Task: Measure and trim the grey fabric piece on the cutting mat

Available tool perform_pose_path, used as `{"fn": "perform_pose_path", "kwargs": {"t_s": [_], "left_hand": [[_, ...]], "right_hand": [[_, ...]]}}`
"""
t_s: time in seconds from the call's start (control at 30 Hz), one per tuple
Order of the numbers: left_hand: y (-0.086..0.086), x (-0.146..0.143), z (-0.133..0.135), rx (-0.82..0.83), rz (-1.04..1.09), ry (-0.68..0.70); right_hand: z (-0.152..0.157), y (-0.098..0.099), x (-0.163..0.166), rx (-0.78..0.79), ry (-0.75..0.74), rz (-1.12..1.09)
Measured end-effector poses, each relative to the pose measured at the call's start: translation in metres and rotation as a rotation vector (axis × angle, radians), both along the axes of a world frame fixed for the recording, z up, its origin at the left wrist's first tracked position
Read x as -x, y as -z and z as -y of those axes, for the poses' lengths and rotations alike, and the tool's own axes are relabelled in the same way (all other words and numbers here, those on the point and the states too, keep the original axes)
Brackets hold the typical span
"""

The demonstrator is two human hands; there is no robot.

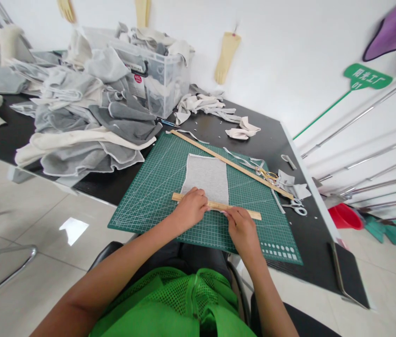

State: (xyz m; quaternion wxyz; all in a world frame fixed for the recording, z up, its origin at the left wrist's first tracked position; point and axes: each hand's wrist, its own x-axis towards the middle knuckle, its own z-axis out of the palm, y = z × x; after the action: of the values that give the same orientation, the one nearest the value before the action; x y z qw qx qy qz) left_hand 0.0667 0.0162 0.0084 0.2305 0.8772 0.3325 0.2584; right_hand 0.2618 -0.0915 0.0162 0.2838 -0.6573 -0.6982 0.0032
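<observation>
A piece of light grey cloth (207, 175) with pale edges lies flat on the green cutting mat (142, 201). Across its near end runs a short wooden ruler (254, 215). My left hand (193, 206) is closed over the ruler, its fingertips pinching the near edge of the cloth. To the right, my right hand (242, 228) also pinches that edge, against the ruler. The fingers partly hide the cloth edge there. Beyond the cloth, a long wooden ruler (233, 164) lies diagonally over the mat.
Grey and white cloths (75, 107) are heaped at the left, beside a full clear plastic bin (165, 84). Scissors (295, 206), gold-handled scissors (267, 175) and cloth scraps (285, 180) lie at the right. A phone-like black object (348, 274) rests at the table's right corner.
</observation>
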Motion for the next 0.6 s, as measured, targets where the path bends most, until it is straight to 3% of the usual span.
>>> {"fn": "perform_pose_path", "kwargs": {"t_s": [0.37, 0.6], "left_hand": [[-0.006, 0.0, 0.002, 0.022, 0.015, -0.002], [-0.004, 0.0, 0.002, 0.01, 0.01, -0.008]], "right_hand": [[0.004, 0.002, -0.004, -0.005, 0.017, -0.006], [-0.005, 0.0, 0.011, 0.029, -0.041, -0.049]]}}
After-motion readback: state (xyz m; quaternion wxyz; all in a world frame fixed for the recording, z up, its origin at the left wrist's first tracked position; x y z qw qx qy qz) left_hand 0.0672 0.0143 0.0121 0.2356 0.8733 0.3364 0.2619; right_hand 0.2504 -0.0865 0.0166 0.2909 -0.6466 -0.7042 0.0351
